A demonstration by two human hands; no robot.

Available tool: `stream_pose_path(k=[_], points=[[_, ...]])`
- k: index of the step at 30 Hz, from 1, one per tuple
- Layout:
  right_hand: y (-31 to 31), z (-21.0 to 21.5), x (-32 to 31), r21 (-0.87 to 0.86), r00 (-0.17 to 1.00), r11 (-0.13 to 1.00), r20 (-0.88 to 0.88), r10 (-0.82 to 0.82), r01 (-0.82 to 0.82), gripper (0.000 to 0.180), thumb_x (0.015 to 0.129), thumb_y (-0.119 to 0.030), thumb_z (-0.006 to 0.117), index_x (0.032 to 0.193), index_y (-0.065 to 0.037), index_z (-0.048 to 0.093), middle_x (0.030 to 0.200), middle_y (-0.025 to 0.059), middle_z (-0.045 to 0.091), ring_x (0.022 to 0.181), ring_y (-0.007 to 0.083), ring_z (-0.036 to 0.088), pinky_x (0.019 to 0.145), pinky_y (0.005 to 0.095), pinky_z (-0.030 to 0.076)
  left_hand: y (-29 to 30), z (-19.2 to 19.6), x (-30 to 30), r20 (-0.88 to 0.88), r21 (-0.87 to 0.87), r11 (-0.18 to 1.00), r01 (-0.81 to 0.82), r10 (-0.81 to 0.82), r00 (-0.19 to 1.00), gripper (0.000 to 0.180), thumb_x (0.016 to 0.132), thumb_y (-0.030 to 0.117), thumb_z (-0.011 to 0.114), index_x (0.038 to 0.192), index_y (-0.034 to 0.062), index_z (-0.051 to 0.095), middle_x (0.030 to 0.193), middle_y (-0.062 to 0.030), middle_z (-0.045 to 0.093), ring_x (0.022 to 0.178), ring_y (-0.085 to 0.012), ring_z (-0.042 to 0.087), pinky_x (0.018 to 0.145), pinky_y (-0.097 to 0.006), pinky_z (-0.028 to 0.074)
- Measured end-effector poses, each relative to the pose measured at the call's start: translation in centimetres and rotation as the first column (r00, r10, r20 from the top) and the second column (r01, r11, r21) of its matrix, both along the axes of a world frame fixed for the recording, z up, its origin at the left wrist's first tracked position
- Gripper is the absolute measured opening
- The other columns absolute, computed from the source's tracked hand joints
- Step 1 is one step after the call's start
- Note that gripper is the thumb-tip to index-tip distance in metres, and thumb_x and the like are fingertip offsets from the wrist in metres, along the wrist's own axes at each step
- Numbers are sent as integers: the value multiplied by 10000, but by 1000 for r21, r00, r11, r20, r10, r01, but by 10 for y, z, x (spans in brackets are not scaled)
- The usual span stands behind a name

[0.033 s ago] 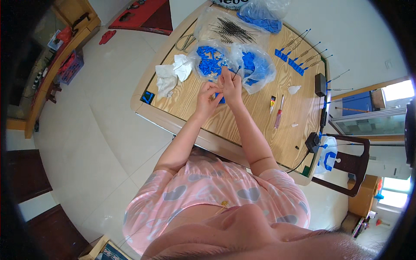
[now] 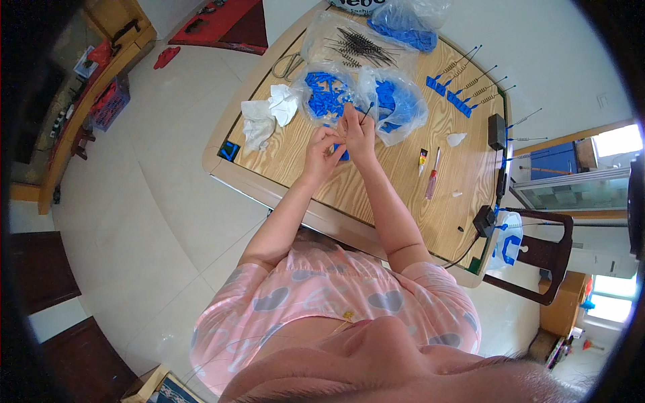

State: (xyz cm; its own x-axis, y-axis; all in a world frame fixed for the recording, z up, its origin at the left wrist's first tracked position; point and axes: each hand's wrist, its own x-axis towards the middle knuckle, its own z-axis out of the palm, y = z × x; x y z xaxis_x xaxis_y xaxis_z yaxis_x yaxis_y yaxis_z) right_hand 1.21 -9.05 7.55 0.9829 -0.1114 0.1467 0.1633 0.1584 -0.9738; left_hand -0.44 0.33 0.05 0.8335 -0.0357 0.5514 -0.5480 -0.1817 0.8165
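Over the wooden table, my left hand and my right hand meet with fingertips pinched together. A thin dark wire with a small blue tip sticks up from my right hand's closed fingers. What my left fingertips hold is hidden, though a blue piece shows just below them. Past my hands lie a clear bag of small blue pieces and, to its right, another clear bag with larger blue pieces. Farther back, black spring wires are heaped on clear plastic.
Crumpled white tissues and scissors lie left. On the right are a screwdriver, a small yellow-and-black tube and blue blocks with springs standing in them. A black adapter with a cord sits near the right edge.
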Motion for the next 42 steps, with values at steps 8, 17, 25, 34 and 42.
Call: stream_pose_path(k=[8, 17, 25, 34, 42], points=[[-1, -3, 1, -39, 1000, 999, 25, -8, 9, 460, 980, -298, 466, 565, -109, 412, 512, -61, 375, 471, 32, 276, 440, 244, 185, 0, 1, 0, 13, 17, 1000, -8, 8, 1000, 158, 657, -22, 727, 782, 27, 644, 841, -71, 558, 834, -246, 529, 704, -333, 435], [0, 0, -1, -12, 1000, 1000, 7, 1, -1, 470, 977, -310, 474, 557, -108, 412, 512, -63, 376, 472, 33, 280, 441, 244, 188, 0, 0, 1, 6, 12, 1000, 2, -2, 1000, 153, 661, -19, 727, 784, 23, 646, 839, -69, 559, 830, -240, 530, 689, -327, 437], [2, 6, -3, -18, 1000, 1000, 10, -18, 19, 476, 971, -305, 486, 545, -110, 396, 511, -64, 368, 473, 29, 275, 442, 243, 185, 2, 0, -1, -50, 26, 999, 25, -23, 998, 137, 692, -43, 680, 813, -2, 629, 899, -83, 572, 885, -235, 562, 776, -316, 447], [-4, -5, 1, 2, 999, 1000, 13, 31, -31, 415, 967, -253, 500, 588, -92, 444, 556, -75, 391, 514, 21, 300, 445, 235, 226, 2, -1, 0, -20, 30, 999, 23, -22, 1000, 149, 683, -42, 684, 811, 4, 622, 899, -82, 572, 891, -241, 551, 785, -323, 438], [-4, -6, 1, -16, 1000, 1000, 20, 0, 0, 429, 963, -258, 507, 576, -84, 446, 547, -73, 399, 512, 21, 310, 446, 236, 234, 1, 2, -1, -19, 40, 999, 19, -18, 1000, 160, 671, -44, 694, 806, 5, 622, 903, -83, 581, 901, -247, 549, 784, -333, 438]])
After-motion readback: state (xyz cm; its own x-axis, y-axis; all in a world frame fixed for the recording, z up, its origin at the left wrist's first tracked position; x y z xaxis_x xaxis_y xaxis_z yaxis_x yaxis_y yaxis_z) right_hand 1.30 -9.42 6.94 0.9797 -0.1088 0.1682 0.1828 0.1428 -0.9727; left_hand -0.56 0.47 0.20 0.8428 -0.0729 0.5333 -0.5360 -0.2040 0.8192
